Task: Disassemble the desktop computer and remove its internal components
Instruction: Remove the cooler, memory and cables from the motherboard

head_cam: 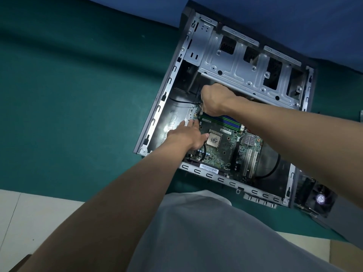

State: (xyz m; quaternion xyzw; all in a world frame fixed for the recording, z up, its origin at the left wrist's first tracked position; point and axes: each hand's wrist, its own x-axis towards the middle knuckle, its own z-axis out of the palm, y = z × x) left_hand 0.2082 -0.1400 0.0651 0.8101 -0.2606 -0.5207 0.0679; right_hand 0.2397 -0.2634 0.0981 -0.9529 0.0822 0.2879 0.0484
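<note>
An open desktop case [157, 114] lies on its side on a green mat. Inside it sits the green motherboard [225, 150] with a bare CPU [213, 140] and blue and green memory slots [229, 122]. My left hand [186, 136] lies flat with straight fingers on the board's left edge, thumb beside the CPU. My right hand [214, 99] is a closed fist at the board's far corner, by the drive cage [245, 61]. What the fist grips is hidden; a black cable [182, 102] runs toward it.
A removed cooler with fan [316, 199] lies on the mat to the right of the case. A black cable loop [273, 169] lies in the case's right part. A blue surface is behind the case, pale floor tiles in front.
</note>
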